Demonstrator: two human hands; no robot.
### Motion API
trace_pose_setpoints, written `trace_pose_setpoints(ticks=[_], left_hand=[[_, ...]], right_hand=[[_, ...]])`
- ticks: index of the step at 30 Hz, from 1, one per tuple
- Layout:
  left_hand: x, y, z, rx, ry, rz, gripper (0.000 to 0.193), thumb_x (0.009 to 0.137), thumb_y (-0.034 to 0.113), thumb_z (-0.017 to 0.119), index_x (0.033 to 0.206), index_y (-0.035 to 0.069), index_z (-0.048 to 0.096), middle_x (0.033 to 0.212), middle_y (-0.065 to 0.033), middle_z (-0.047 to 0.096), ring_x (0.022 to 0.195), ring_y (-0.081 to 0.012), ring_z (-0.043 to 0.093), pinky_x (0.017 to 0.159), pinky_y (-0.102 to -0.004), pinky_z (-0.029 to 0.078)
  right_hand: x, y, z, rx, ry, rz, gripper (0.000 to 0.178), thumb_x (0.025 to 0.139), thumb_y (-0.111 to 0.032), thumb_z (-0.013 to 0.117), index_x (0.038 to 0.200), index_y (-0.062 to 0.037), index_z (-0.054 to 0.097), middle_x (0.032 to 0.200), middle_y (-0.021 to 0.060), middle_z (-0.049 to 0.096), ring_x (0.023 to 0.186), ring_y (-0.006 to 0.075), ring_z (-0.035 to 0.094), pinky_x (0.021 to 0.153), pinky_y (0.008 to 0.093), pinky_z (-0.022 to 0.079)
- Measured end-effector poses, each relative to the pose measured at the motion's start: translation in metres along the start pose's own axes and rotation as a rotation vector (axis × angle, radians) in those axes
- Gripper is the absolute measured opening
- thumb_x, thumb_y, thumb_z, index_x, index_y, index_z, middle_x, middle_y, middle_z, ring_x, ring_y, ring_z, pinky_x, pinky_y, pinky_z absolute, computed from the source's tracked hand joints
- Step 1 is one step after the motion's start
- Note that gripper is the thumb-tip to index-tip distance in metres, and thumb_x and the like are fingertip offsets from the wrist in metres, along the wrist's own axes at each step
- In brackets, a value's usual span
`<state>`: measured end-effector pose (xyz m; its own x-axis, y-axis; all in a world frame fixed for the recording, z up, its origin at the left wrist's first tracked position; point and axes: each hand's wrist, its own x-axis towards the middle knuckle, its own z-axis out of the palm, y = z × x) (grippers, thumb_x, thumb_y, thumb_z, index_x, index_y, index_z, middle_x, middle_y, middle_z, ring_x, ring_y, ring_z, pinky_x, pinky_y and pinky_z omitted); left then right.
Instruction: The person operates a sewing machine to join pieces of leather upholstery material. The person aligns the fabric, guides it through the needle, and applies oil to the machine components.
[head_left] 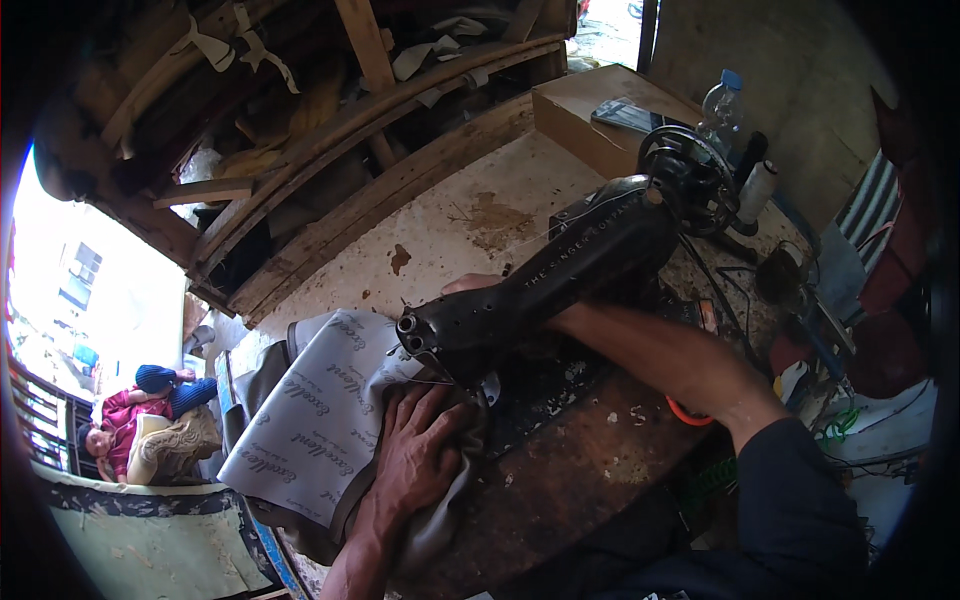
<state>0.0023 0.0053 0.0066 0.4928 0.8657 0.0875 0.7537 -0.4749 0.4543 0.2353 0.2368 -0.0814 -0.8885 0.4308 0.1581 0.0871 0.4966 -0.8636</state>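
Dark sleeve cloth (800,490) at the lower right lies nearest, with a bare forearm running from it beneath the arm of a black sewing machine (600,255). The right hand (475,284) shows only as a patch of skin beyond that arm, so whether its grip is closed on anything cannot be told. The left hand (422,435) rests palm down on the fabric (310,420), its grip loose, fingers slightly bent and a little apart, not visibly wrapped around it. That fabric lies on the table (620,440), bunched at the machine's needle end and spread toward the left edge. Sewing seems to be partway along: the piece looks placed at the needle, yet no finished seam can be made out, and how much stitching is left is unclear. The upturned face is pale grey, smooth and printed with repeated script; the other is dark, soft and slightly glossy, perhaps leatherlike, falling in thick rounded folds. Against it, the machine is hard, curved, worn metal with a spoked handwheel (690,170), beside a white thread spool (758,192). The table's brown surface is scuffed and stained.
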Motion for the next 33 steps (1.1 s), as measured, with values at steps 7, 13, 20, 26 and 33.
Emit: trace_pose_setpoints(ticks=[7, 13, 20, 26, 33], left_hand=[[-0.029, 0.053, -0.028, -0.019, 0.259, -0.231, 0.031, 0.087, 0.002, 0.061, 0.116, 0.005, 0.072, 0.130, -0.0230, 0.064, 0.126, -0.0433, 0.060, 0.109, -0.0519, 0.048], [-0.132, 0.186, 0.001, -0.314, 0.358, -0.739, 0.024, 0.102, 0.026, 0.070, 0.094, 0.003, 0.070, 0.076, -0.0145, 0.073, 0.062, -0.0310, 0.066, 0.064, -0.0392, 0.054], [-0.121, 0.090, 0.032, 0.400, 0.655, -0.653, 0.039, 0.099, 0.011, 0.064, 0.135, -0.004, 0.062, 0.126, -0.0313, 0.066, 0.126, -0.0522, 0.057, 0.106, -0.0549, 0.047], [-0.089, 0.071, 0.001, 0.452, 0.918, -0.422, 0.033, 0.095, 0.002, 0.067, 0.128, -0.001, 0.068, 0.122, -0.0225, 0.069, 0.129, -0.0456, 0.059, 0.106, -0.0538, 0.049], [-0.067, 0.065, 0.033, 0.052, 0.620, -0.484, 0.029, 0.096, 0.012, 0.069, 0.120, -0.002, 0.073, 0.108, -0.0237, 0.074, 0.099, -0.0436, 0.071, 0.097, -0.0472, 0.055]], right_hand=[[-0.012, -0.061, 0.043, -0.020, 0.482, -0.147, 0.046, 0.104, -0.029, 0.065, 0.143, -0.0031, 0.062, 0.134, 0.0149, 0.070, 0.119, 0.0298, 0.069, 0.109, 0.0439, 0.053], [-0.100, -0.174, 0.091, -0.199, 0.702, 0.330, 0.023, 0.101, -0.022, 0.069, 0.117, -0.0063, 0.075, 0.107, 0.0200, 0.072, 0.106, 0.0408, 0.069, 0.093, 0.0491, 0.057], [-0.091, -0.187, 0.182, -0.369, 0.596, -0.008, 0.041, 0.094, -0.013, 0.072, 0.134, -0.0048, 0.067, 0.126, 0.0189, 0.065, 0.114, 0.0377, 0.065, 0.101, 0.0469, 0.055], [-0.041, -0.196, 0.180, -0.541, 0.756, -0.067, 0.059, 0.092, -0.014, 0.070, 0.148, -0.0050, 0.057, 0.136, 0.0261, 0.057, 0.118, 0.0427, 0.062, 0.106, 0.0489, 0.053], [-0.028, -0.180, 0.172, -0.787, 0.766, -0.047, 0.037, 0.086, -0.015, 0.069, 0.123, -0.0103, 0.071, 0.124, 0.0122, 0.067, 0.110, 0.0344, 0.066, 0.086, 0.0405, 0.062]])
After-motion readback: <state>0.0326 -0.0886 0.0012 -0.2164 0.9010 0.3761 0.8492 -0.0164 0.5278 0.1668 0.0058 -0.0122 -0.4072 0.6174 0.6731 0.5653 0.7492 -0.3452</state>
